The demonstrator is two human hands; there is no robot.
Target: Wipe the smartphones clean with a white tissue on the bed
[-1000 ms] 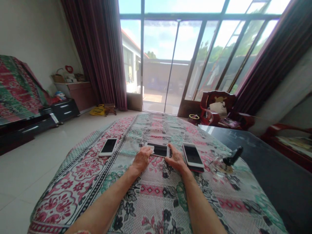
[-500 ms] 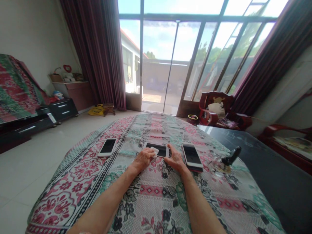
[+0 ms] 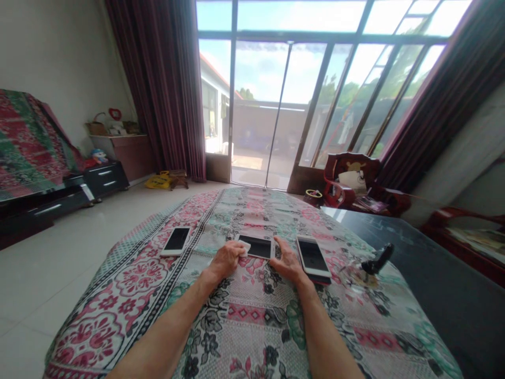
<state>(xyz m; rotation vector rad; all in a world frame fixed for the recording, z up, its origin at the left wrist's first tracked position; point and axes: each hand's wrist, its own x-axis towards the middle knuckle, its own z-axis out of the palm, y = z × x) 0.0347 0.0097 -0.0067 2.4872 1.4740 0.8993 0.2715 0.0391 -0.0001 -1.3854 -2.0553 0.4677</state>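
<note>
Phone (image 3: 255, 247) laid flat on desk (image 3: 252, 337), long axis crosswise; right end clasped by part-spread right grip (image 3: 288, 262), left end overlapped by white tissue (image 3: 245, 248) pinched in left grip (image 3: 227, 259).

2 dark purple curtains (image 3: 158, 89) — glazed door (image 3: 256, 142) between, carved red chair (image 3: 334, 193) at right, yellow bag (image 3: 158, 181) beside small wooden stool (image 3: 179, 178), pale tiled floor (image 3: 98, 231)

Shows a central phone (image 3: 255, 247) lying on a cloth-covered table (image 3: 252, 289), mid-frame, between left hand (image 3: 227, 258) and right hand (image 3: 287, 259), with a wipe (image 3: 245, 248) over its left end. Places a second phone (image 3: 177, 240) at centre left, a third phone (image 3: 313, 256) right of centre, atop a flat object (image 3: 321, 280). Has glass doors (image 3: 256, 134) behind, upper centre, between two curtains (image 3: 158, 95).
</note>
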